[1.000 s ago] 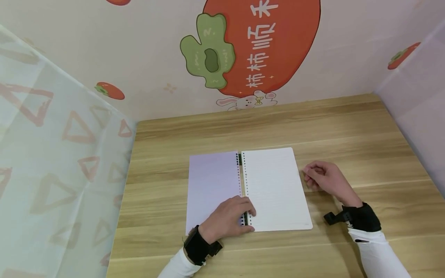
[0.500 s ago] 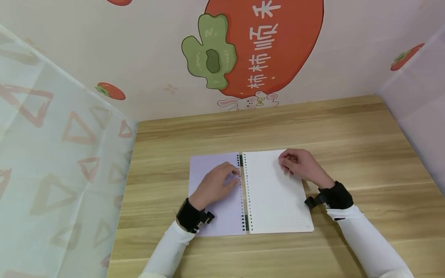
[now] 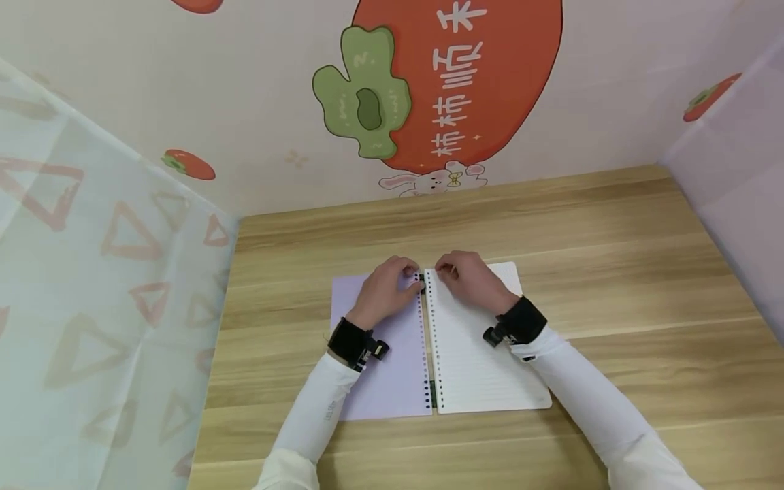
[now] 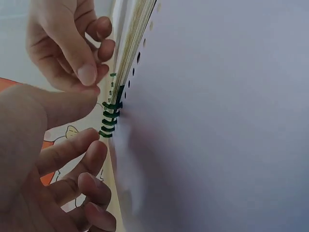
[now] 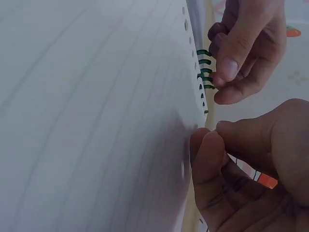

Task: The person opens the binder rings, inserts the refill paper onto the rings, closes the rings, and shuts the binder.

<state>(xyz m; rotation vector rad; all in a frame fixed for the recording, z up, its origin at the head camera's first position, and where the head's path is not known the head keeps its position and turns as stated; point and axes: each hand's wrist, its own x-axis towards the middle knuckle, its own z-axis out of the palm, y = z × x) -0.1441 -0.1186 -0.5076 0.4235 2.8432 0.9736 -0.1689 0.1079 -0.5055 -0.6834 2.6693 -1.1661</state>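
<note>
A loose-leaf notebook lies open on the table. On its left is a lavender cover [image 3: 398, 371], on its right a stack of white lined pages [image 3: 490, 361], with green binding rings [image 4: 110, 121] between. My left hand [image 3: 387, 289] is over the cover's top inner corner, thumb and forefinger parted on either side of the upper rings in the left wrist view. My right hand [image 3: 470, 278] is over the pages' top inner corner. Its thumb and forefinger tips meet beside the page edge in the right wrist view; I cannot tell whether they pinch anything.
The wood-grain table [image 3: 618, 272] extends around the notebook. Behind it stands a wall [image 3: 263, 102] printed with a large red persimmon and a rabbit. A patterned side panel [image 3: 92, 327] borders the left, and a pale panel [image 3: 741, 190] the right.
My left hand went from the lower rings up along the binding to the upper rings. My right hand came in from right of the notebook, crossing the pages to the top of the binding.
</note>
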